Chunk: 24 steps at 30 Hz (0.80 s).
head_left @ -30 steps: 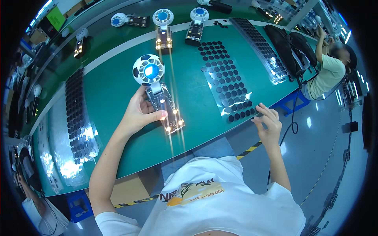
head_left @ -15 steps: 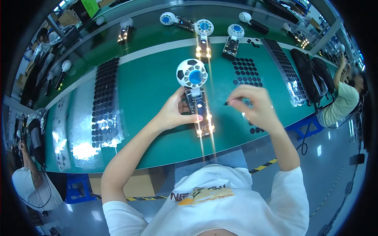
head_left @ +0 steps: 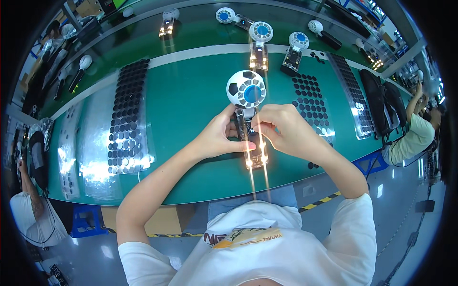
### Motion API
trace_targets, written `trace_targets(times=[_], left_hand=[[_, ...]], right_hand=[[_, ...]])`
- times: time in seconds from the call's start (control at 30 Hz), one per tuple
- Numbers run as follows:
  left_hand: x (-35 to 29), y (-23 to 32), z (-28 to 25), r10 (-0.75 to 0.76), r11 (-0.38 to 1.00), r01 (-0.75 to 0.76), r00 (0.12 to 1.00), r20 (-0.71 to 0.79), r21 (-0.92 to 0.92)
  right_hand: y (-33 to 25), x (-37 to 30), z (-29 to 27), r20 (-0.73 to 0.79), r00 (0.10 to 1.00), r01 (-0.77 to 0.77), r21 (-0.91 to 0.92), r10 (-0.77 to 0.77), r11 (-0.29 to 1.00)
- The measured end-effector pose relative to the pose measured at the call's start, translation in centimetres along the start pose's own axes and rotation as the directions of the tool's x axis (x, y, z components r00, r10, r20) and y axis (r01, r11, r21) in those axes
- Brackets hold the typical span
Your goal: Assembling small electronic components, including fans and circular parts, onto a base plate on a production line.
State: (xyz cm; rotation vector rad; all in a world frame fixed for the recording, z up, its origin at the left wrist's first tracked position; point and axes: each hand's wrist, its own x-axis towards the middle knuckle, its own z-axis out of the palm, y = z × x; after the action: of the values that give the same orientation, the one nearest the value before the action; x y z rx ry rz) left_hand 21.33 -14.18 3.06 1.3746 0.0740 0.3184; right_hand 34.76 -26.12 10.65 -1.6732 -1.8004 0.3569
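My left hand (head_left: 220, 136) is closed around the handle of a handheld device (head_left: 246, 89), its thumb across the front. The device has a white-and-black football-patterned ball head with a blue round centre. Its dark, see-through handle (head_left: 256, 159) has lit lamps along its lower part. My right hand (head_left: 285, 128) is pinched at the upper front of this handle, fingertips touching it. A small black disc (head_left: 251, 130) shows at those fingertips, partly covered by them. Sheets of black discs (head_left: 312, 102) lie just right of my right hand.
Beyond the green mat (head_left: 191, 95) stand similar devices, one lit (head_left: 259, 55) and one unlit (head_left: 291, 61). More disc sheets lie at the left (head_left: 128, 114) and far right (head_left: 353, 90). A black bag (head_left: 377, 100) sits at the right edge; co-workers (head_left: 414, 136) sit on both sides.
My right hand has moved left from above the mat onto the device's handle, bringing the small black piece with it. The left hand keeps its hold; the whole view has shifted slightly.
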Motion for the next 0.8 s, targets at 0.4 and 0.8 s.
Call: trace_targets(times=[0.4,0.8], left_hand=[[0.2,-0.3,0.1,-0.016,1.000,0.016,1.000,-0.012,-0.024],[0.7,-0.7,-1.3,-0.054,0.925,-0.023,0.980,-0.190,-0.379]], right_hand=[[-0.4,-1.4,2.8,-0.083,0.969,0.157,-0.521,-0.232,0.839],[0.7,0.9,2.1,-0.184,0.983,0.011,-0.073,-0.024,0.997]])
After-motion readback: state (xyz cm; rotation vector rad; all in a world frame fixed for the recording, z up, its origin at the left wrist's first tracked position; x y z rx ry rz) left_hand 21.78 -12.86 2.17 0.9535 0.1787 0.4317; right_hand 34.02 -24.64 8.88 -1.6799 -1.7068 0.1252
